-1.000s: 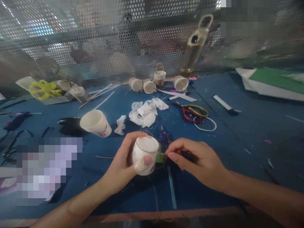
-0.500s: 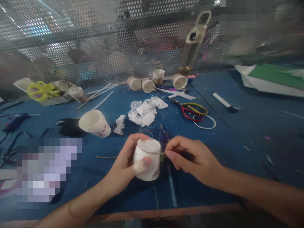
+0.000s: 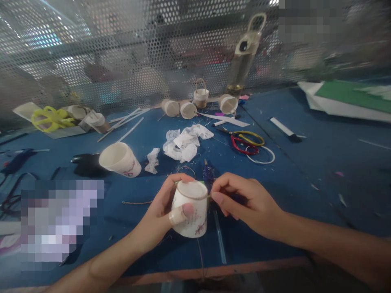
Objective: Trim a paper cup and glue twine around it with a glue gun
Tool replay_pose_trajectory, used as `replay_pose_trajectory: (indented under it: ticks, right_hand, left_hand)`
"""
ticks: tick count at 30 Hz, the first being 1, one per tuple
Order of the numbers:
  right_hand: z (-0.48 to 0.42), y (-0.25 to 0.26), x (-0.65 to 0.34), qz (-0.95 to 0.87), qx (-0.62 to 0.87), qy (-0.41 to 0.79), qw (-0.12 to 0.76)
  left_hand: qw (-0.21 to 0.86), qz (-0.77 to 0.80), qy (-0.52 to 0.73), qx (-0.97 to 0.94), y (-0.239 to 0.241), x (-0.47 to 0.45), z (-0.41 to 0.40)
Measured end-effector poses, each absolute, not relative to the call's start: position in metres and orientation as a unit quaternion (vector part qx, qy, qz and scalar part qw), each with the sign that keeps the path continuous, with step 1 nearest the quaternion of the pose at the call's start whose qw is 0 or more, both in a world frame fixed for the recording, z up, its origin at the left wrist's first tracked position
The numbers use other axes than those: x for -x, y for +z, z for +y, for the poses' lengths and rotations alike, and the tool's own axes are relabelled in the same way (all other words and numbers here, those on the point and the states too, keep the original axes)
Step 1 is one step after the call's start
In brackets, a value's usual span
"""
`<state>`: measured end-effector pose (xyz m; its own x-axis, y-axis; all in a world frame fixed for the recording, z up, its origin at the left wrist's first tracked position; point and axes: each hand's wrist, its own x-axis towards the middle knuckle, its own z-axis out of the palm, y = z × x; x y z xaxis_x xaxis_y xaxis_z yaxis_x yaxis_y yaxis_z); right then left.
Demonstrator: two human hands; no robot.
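Observation:
My left hand is wrapped round a white paper cup with a dark red print, held with its base up. A bandage circles my left thumb. Brown twine runs round the cup near its upturned base. At the cup's right side, my right hand pinches the twine between thumb and forefinger. A blue glue gun lies just behind the hands, partly hidden. Another white paper cup rests tilted on the table to the left.
White lace lies behind the hands. Red and yellow scissors are to its right. Several small twine-wrapped cups stand or lie farther back, near a bottle. A clear glue stick lies near the front edge. A perforated metal screen closes the back.
The cup has tipped slightly, and the twine now sits closer against it near the base. Both hands keep their hold. The whole view has shifted a little.

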<state>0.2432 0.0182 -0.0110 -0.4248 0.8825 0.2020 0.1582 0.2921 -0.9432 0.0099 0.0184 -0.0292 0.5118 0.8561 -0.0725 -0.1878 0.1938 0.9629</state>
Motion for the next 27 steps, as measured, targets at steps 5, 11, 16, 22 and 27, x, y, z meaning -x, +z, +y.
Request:
replay_pose_trajectory:
  ticks: [5, 11, 16, 22, 27]
  right_hand:
    - [0.0174, -0.0117, -0.2425, -0.709, 0.371, 0.461, 0.385]
    - [0.016, -0.0116, -0.2424, -0.71, 0.37, 0.455, 0.39]
    - [0.0156, -0.0091, -0.24, -0.711, 0.372, 0.455, 0.387]
    - [0.0154, -0.0068, -0.2371, -0.715, 0.364, 0.452, 0.389]
    - [0.0158, -0.0106, -0.2392, -0.717, 0.376, 0.43, 0.398]
  left_hand:
    - [0.712, 0.321, 0.364, -0.507, -0.0299, -0.0101, 0.0185]
    - [0.72, 0.307, 0.366, -0.504, -0.0323, -0.0105, 0.0183]
    - [0.729, 0.298, 0.358, -0.501, -0.0306, -0.0102, 0.0174]
    - [0.742, 0.292, 0.337, -0.5, -0.0317, -0.0074, 0.016]
    - [0.724, 0.327, 0.32, -0.517, -0.0284, -0.0082, 0.0128]
